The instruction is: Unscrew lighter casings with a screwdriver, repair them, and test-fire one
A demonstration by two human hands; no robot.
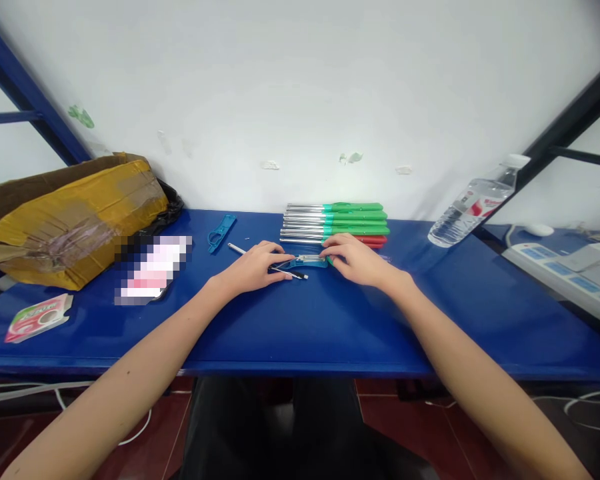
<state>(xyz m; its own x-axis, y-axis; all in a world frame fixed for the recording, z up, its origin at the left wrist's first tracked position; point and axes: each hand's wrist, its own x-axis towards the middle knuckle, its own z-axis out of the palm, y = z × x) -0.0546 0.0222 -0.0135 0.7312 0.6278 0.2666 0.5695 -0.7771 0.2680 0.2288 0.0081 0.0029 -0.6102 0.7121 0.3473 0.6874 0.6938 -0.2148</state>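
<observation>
Between my hands is a half-built lighter with a blue plastic casing [307, 263] and a silver metal part [310, 257] lying along it. My left hand [255, 267] pinches its left end between thumb and fingers. At the right end, the bent fingers of my right hand [355, 259] close on it, near a bit of green that they mostly cover. A thin stick with a black tip [300, 275] passes under my left hand, its white end [236, 248] showing behind. Another blue casing piece [222, 233] lies beyond my left hand.
Several long lighters with green handles [360, 217] and metal tubes lie by the wall, with a red-handled one [370, 240] nearest me. A taped carton [80, 220], phone [155, 270] and torn packet [39, 319] are left; a water bottle [473, 207] and power strip [570, 273] right.
</observation>
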